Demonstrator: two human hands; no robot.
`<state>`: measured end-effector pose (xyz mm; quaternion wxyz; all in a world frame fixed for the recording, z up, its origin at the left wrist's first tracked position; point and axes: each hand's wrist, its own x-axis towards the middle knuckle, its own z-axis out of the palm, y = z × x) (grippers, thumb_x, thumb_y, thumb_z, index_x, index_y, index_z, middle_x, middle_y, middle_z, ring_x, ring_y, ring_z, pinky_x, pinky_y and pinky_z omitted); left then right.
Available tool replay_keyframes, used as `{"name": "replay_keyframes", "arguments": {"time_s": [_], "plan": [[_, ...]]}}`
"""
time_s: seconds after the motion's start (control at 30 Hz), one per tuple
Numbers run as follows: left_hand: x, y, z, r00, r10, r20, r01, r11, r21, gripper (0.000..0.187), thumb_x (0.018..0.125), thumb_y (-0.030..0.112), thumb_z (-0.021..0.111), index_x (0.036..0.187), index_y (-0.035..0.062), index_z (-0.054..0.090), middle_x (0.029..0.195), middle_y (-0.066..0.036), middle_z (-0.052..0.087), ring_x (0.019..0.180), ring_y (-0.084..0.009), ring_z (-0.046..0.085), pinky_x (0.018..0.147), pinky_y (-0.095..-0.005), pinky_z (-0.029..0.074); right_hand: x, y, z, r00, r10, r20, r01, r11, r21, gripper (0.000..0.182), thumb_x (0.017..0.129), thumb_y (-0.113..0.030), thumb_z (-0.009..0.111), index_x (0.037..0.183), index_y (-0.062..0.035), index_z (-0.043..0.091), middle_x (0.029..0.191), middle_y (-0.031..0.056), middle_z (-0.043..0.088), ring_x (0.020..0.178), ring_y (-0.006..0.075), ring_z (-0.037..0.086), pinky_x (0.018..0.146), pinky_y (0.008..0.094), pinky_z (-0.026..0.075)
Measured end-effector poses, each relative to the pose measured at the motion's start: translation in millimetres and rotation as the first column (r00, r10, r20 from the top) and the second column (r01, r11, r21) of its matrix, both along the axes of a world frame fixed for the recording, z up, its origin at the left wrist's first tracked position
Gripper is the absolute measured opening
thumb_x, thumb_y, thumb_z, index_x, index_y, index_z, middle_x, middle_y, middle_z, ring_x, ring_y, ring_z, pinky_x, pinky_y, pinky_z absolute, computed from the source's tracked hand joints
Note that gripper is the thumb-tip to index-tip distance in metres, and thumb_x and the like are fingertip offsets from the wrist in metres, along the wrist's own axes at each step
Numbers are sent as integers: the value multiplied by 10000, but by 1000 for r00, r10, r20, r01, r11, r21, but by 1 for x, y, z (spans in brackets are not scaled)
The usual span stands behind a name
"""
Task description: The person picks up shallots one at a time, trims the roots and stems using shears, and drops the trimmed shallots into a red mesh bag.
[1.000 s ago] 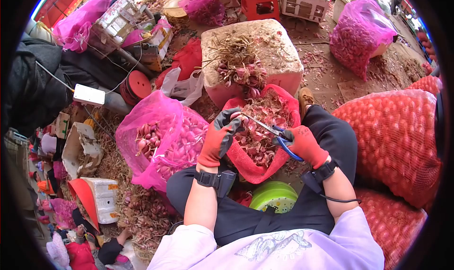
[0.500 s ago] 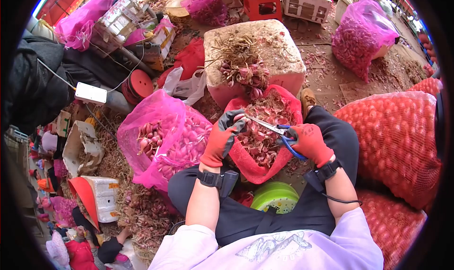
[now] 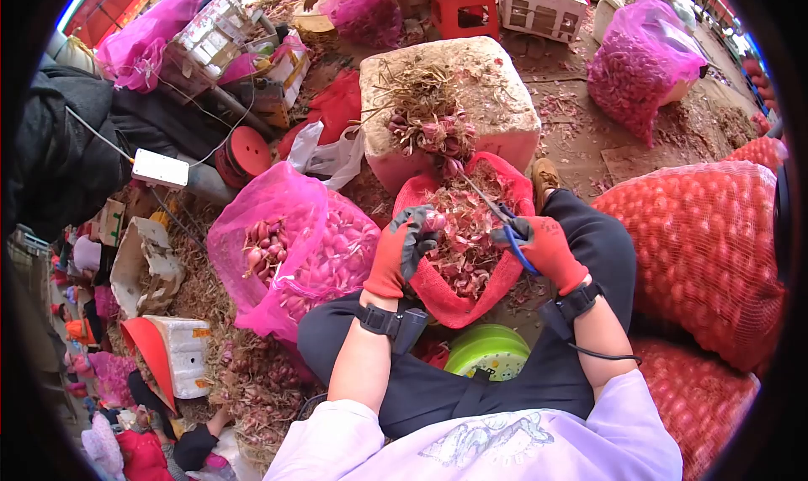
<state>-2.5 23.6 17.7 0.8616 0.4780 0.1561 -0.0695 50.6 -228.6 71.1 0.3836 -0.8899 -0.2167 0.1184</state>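
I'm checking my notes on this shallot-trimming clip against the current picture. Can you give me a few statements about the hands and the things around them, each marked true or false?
1. The right hand holds blue-handled scissors. True.
2. The left hand is empty. False: its fingers close around a shallot.
3. The scissor blades point toward the bunch of untrimmed shallots on the white foam box. True.
4. The red mesh bag between the knees is full of clean bulbs. False: it holds skins and trimmings.
5. The pink plastic bag by the left hand holds trimmed shallots. True.
6. Both hands are bare. False: both wear red gloves.
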Motion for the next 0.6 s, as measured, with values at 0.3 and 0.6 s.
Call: {"name": "replay_keyframes", "arguments": {"time_s": [0.3, 0.6], "plan": [[-13, -40, -10, 989, -128, 80, 136, 984, -112, 279, 938, 286, 541, 1112, 71, 572, 955, -5, 580, 826, -120, 585, 728, -280, 512, -2, 43, -36, 974, 79, 210, -125, 968, 216, 200, 770, -173, 689, 908, -37, 640, 792, 143, 618, 707, 297, 599, 677, 381, 469], [-4, -32, -10, 984, 169, 63, -137, 925, -353, 260, 945, 114, 503, 1198, 53, 510, 1062, -50, 594, 879, -101, 586, 835, -253, 491, -14, 44, -56, 988, -18, -155, 49, 979, 196, 314, 760, -269, 721, 934, -25, 628, 734, 117, 654, 602, 273, 611, 599, 358, 488]]}}
